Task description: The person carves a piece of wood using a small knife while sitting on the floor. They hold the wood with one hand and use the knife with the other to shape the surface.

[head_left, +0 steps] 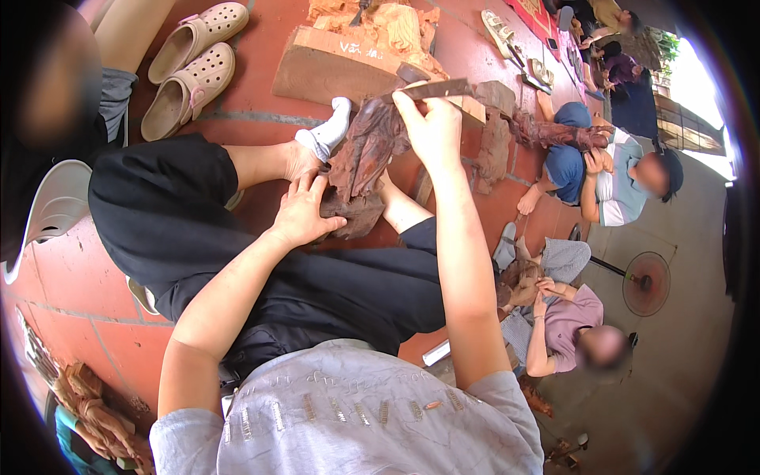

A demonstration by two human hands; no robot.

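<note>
A dark reddish-brown wood carving (366,150) of a draped figure stands tilted between my legs, on a rough base. My left hand (301,212) grips its lower left side, thumb along the base and fingers spread beside my foot. Above the carving's top, my right hand (431,127) pinches a flat, narrow brown strip (443,89) between thumb and fingers. The strip lies across the upper end of the carving and points right. What the strip is made of I cannot make out. My right hand hides part of the carving's right side.
Beyond the carving stands a large pale wood block (336,67) with a carved top. Beige clogs (190,87) lie on the red tile floor at the far left. To the right, two seated people hold carvings, near a fan (645,283). Another carving (95,404) is at lower left.
</note>
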